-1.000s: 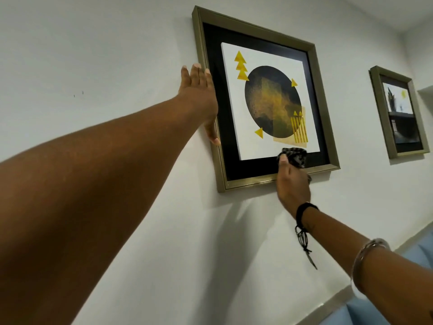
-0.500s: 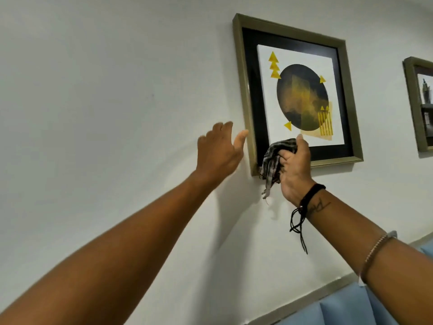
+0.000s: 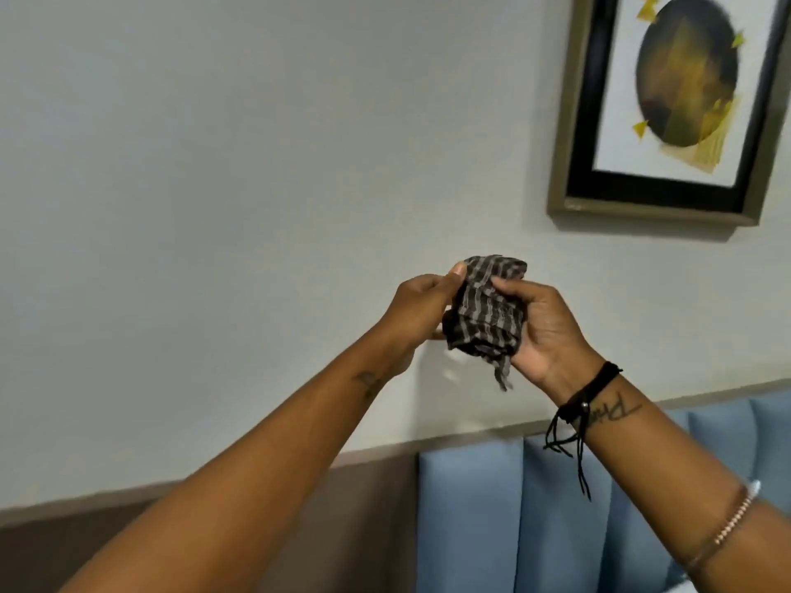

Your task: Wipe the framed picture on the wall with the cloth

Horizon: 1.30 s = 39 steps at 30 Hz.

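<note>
- The cloth [image 3: 486,312], a dark fabric with grey stripes, sits bunched at the centre of the frame, held in front of the white wall [image 3: 214,186].
- The left hand [image 3: 417,312] has its grip clamped on the left edge of the cloth: the thumb lies on the upper left corner, and the fingers are hidden behind the fabric.
- The right hand [image 3: 545,331] has its grip clamped on the right side of the cloth: the thumb presses on the front face near the top, and the palm cups the fabric from the right.
- A loose corner of the cloth hangs below the right hand's palm.
- The framed picture [image 3: 672,109] hangs on the wall in the upper right of the frame, well apart from both hands and the cloth. Its top and right edge are cut off by the frame border.
- The picture shows a dark circle with yellow shapes on a white field, inside a black mat and a dull gold frame.
- A black cord bracelet [image 3: 586,395] circles the right wrist; its loose ends hang down.
- A blue padded panel [image 3: 513,515] occupies the lower right of the frame, below the wall.
</note>
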Available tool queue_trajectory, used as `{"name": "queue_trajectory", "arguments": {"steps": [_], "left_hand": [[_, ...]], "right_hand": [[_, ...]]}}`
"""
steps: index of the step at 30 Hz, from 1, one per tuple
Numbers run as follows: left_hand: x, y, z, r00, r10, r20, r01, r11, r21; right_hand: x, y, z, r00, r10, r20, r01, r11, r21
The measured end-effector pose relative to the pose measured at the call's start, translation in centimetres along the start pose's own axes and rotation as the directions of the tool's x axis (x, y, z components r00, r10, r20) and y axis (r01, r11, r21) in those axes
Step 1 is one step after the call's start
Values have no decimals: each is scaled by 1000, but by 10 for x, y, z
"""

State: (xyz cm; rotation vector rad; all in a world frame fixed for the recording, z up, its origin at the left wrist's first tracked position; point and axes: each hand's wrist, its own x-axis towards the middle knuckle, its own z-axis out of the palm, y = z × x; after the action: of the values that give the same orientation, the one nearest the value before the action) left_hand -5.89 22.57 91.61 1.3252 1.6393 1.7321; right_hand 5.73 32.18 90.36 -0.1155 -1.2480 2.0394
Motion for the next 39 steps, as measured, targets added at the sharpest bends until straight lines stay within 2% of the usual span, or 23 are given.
{"name": "queue_trajectory", "arguments": {"steps": [5, 7, 8, 9, 12, 16, 21, 24, 26, 28, 30, 33, 35, 36, 39], "left_hand": [[-85, -100, -29, 969, -211, -131, 175, 954, -242], [-132, -154, -38, 929, -326, -175, 253, 905, -343], [-135, -167, -37, 918, -352, -185, 264, 888, -376], [-175, -208, -41, 863, -465, -197, 364, 843, -397], [-229, -269, -38, 764, -611, -204, 480, 751, -453], [-325, -377, -32, 516, -836, -187, 674, 531, -514], [-403, -484, 0, 277, -937, -213, 782, 349, -516], [-438, -562, 28, 188, -960, -209, 819, 271, -506], [-454, -611, 45, 151, -966, -209, 842, 237, -485], [-467, -660, 62, 134, -971, -197, 854, 214, -474], [-482, -703, 74, 111, -978, -179, 861, 184, -474], [-504, -769, 94, 61, -988, -141, 876, 121, -467], [-511, -794, 99, 45, -989, -140, 893, 103, -438], [-518, -807, 103, 47, -988, -150, 902, 106, -418], [-519, -810, 102, 125, -970, -208, 943, 181, -280]], "right_hand": [[-42, 109, -13, 981, 192, 19, -188, 975, -120], [-71, 169, -26, 949, 316, -21, -315, 935, -163], [-70, 179, -30, 947, 319, -40, -320, 924, -211], [-97, 230, -39, 915, 397, -66, -403, 895, -192], [-134, 296, -64, 833, 535, -142, -554, 803, -223], [-216, 415, -99, 657, 702, -273, -753, 627, -199], [-284, 514, -150, 503, 731, -462, -863, 399, -308], [-315, 578, -203, 434, 731, -527, -883, 229, -411], [-332, 617, -238, 372, 720, -586, -898, 120, -423], [-345, 660, -272, 358, 689, -630, -912, 113, -394], [-357, 696, -299, 275, 698, -661, -935, 35, -353], [-376, 750, -330, 203, 702, -682, -969, 45, -241], [-381, 771, -341, 194, 697, -690, -964, 4, -266], [-384, 780, -348, 171, 706, -688, -953, -58, -297], [-385, 792, -346, 226, 682, -695, -913, -101, -395]]}}
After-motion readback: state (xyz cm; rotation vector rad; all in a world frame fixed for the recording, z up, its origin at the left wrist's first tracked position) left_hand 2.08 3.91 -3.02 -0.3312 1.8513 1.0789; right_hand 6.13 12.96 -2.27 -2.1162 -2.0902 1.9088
